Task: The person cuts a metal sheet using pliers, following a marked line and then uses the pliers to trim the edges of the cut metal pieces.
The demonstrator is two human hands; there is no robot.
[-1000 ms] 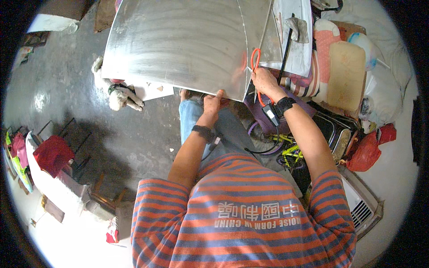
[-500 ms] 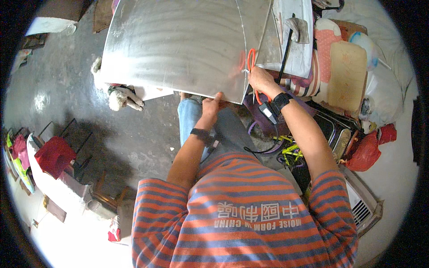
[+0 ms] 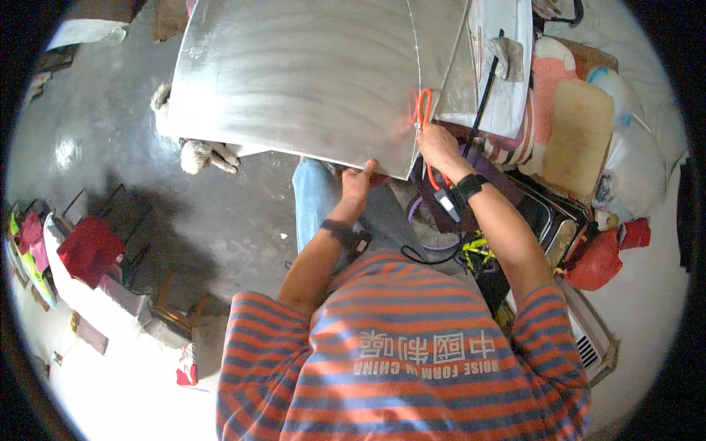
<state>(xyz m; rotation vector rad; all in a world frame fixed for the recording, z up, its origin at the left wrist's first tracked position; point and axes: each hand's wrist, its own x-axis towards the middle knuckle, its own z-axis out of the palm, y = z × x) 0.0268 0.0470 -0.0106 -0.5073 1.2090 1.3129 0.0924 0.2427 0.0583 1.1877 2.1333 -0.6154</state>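
A large silver metal sheet point(image 3: 294, 81) fills the upper middle, with a pale line running down near its right side. My left hand point(image 3: 356, 185) grips the sheet's near edge, thumb on top and fingers underneath. At the near right corner, my right hand point(image 3: 441, 151) is closed on orange-handled snips point(image 3: 424, 103), beside the pale line; their blades are partly hidden by hand and sheet. Further right lie a pale board point(image 3: 500, 103) and a long black bar point(image 3: 480, 106) with a grey cloth on it.
A white fluffy dog point(image 3: 197, 156) lies on the floor under the sheet's left side. Cushions point(image 3: 573, 132), bags and a yellow-and-purple bicycle point(image 3: 478, 250) crowd the right. A red cloth point(image 3: 88, 250) lies on stacked furniture at lower left.
The sheet, both my hands and the snips have shifted a little right and down toward me. Both hands keep their hold.
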